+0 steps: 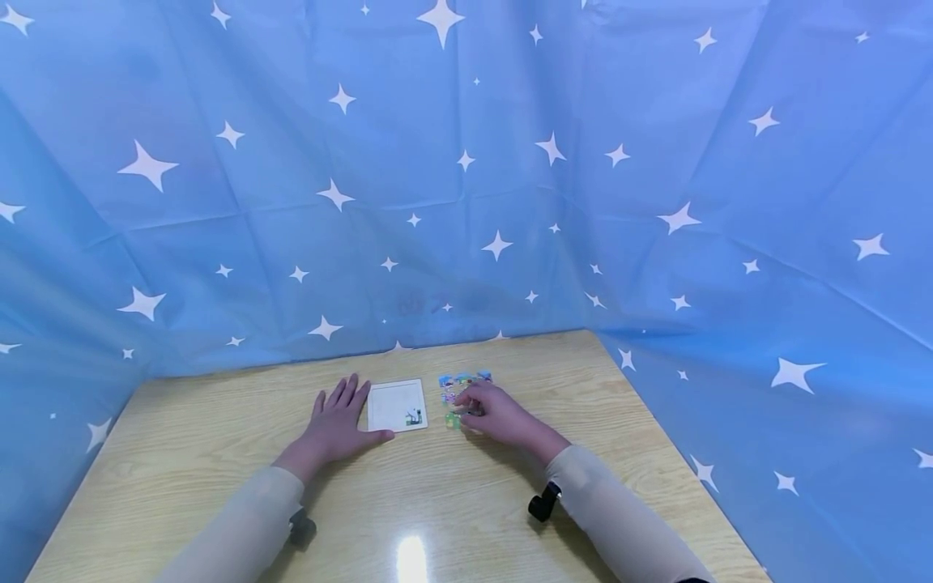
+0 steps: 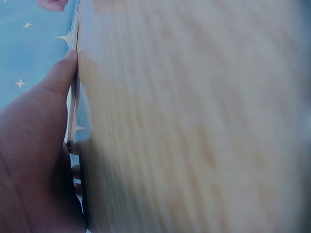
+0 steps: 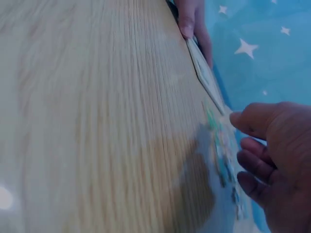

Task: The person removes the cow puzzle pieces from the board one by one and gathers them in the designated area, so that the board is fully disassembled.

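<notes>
A white square puzzle tray (image 1: 394, 403) lies on the table, with a dark, picture-printed puzzle piece (image 1: 414, 417) in its near right corner. My left hand (image 1: 337, 429) rests at the tray's left side, fingers spread and thumb along the near edge. To the right of the tray, several colourful puzzle pieces (image 1: 447, 393) form a loose patch. Over that patch hangs my right hand (image 1: 503, 414), partly covering it. In the right wrist view its thumb (image 3: 255, 119) stands apart from the bent fingers (image 3: 255, 165), and no piece shows between them.
The light wooden table (image 1: 437, 502) ends at the back against a blue curtain (image 1: 408, 267) with white stars, which also hangs along both sides. A small black device (image 1: 543, 504) is strapped at the right wrist, another (image 1: 302, 530) at the left.
</notes>
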Demonstrator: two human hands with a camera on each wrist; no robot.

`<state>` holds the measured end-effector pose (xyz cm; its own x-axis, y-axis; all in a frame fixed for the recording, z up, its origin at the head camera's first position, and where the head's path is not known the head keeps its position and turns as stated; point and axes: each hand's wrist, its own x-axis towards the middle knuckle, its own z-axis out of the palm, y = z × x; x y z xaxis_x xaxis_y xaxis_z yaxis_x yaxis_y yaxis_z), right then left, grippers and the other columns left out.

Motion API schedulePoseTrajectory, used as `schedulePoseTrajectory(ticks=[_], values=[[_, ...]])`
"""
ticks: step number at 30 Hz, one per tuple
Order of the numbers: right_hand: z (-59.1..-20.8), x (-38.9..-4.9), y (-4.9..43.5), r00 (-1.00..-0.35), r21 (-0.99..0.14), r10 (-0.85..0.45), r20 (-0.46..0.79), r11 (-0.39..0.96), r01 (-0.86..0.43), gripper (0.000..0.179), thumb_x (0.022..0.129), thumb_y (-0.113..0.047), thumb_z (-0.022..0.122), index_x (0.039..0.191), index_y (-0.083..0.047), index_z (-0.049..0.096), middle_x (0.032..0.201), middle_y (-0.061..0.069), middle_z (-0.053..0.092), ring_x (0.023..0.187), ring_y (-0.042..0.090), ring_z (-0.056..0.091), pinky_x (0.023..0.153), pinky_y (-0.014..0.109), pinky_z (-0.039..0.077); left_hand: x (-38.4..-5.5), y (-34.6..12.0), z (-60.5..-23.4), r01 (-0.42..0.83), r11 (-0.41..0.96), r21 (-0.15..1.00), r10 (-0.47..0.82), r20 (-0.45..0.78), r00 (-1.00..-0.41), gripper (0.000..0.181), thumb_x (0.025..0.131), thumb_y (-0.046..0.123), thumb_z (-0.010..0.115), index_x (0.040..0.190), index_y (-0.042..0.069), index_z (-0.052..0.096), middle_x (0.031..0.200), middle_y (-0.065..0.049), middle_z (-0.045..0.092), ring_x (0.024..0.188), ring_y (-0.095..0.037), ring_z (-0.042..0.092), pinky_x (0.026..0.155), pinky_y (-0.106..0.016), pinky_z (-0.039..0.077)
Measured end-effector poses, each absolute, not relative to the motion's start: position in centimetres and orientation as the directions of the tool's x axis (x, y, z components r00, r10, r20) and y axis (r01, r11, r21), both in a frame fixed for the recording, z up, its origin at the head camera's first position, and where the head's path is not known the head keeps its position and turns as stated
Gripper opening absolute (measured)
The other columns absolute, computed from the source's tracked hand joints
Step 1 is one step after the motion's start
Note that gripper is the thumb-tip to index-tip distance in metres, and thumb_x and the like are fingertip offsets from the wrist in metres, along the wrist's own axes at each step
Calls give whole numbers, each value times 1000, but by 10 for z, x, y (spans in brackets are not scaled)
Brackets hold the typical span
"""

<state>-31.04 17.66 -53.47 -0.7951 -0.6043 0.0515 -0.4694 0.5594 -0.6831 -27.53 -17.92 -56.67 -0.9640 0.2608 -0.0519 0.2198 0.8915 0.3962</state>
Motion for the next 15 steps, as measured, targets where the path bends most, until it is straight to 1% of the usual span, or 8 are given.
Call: schedulePoseTrajectory(ticks=[2, 4, 8, 10, 15], values=[[-533, -310, 168, -782, -676, -621, 60, 551, -490, 28, 105, -11, 76, 132, -5, 75, 119, 3, 64, 103, 16, 63, 88, 33, 57, -275, -179, -566, 221, 890, 400, 261, -46, -964, 123, 92, 83, 67, 175, 2, 25, 182, -28, 13, 168, -51, 10, 129, -77, 4], [-531, -309, 158, -764, -665, -642, 67, 542, -513, 31, 105, -11, 76, 135, -3, 73, 122, 8, 65, 104, 19, 66, 90, 36, 58, -275, -180, -565, 219, 893, 394, 259, -50, -965, 123, 92, 84, 66, 175, 3, 24, 182, -27, 13, 168, -50, 9, 129, -76, 4], [-528, -308, 139, -728, -602, -681, 79, 550, -579, 39, 105, -15, 77, 141, -1, 70, 128, 12, 66, 104, 24, 67, 93, 38, 58, -277, -180, -568, 218, 899, 381, 258, -57, -965, 125, 92, 87, 63, 176, 4, 23, 182, -26, 12, 168, -49, 8, 129, -76, 3], [-528, -308, 130, -720, -562, -690, 76, 567, -602, 44, 105, -19, 79, 145, -3, 68, 130, 10, 65, 104, 23, 66, 93, 36, 57, -277, -180, -569, 219, 898, 381, 259, -55, -964, 125, 92, 87, 63, 176, 3, 23, 182, -27, 12, 168, -50, 8, 129, -76, 3], [-531, -308, 111, -705, -485, -707, 58, 598, -639, 50, 105, -25, 80, 150, -9, 67, 128, 3, 63, 101, 13, 59, 91, 31, 54, -277, -180, -569, 217, 895, 389, 258, -54, -965, 124, 93, 86, 63, 176, 3, 22, 182, -26, 10, 168, -50, 7, 129, -76, 2]])
